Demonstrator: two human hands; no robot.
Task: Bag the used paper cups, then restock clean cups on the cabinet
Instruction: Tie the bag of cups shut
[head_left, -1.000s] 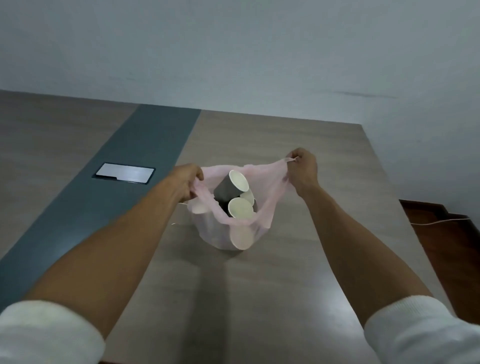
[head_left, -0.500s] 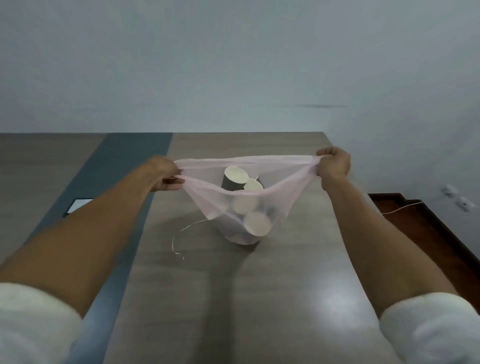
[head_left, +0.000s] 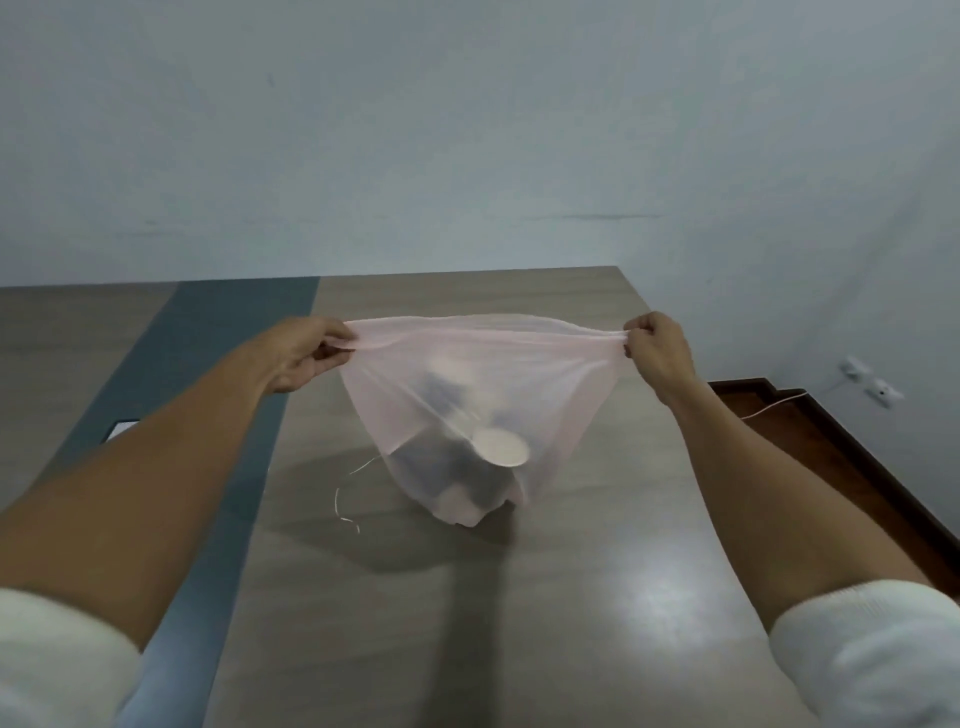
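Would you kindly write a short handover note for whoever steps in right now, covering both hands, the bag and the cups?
Left hand: shut on one top corner of the pink bag.
Right hand: shut on the other corner; the bag's top is pulled taut between them.
Used cups: inside the bag, which sags to the table.
Done: cups bagged.
Left: close the bag, then restock clean cups; neither cabinet nor clean cups are in view.

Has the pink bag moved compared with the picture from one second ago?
Yes. The pink bag was slack on the table; now the left hand and right hand have pulled its mouth wide apart and upward, toward the wall.
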